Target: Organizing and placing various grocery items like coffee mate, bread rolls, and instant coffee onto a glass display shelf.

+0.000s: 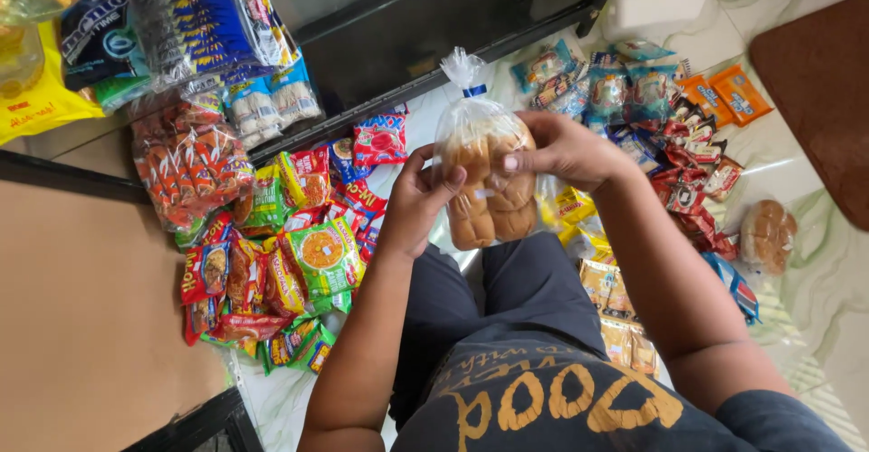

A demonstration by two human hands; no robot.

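Holding a clear bag of bread buns (486, 176) up over the lap, the person has both hands on it: the left hand (418, 200) curls around the bag's left side with the thumb pressed on the front, and the right hand (563, 149) is closed over the upper right, fingers on the plastic. The bag is in the air, its neck pinched shut by a blue clip, above the dark trousers and apart from the floor.

The buns look soft — a tighter squeeze would likely flatten them, and a pull on the thin film could tear it.

On the marble floor (815, 262) lie crowded heaps: green, red and yellow instant noodle packets (299, 244) to the left, red and orange snack packets (688, 135) to the right, and a second bag of buns (768, 233) well apart at the far right. A dark glass-fronted cabinet (407, 27) stands beyond — little bare floor shows near the knees for setting anything down.
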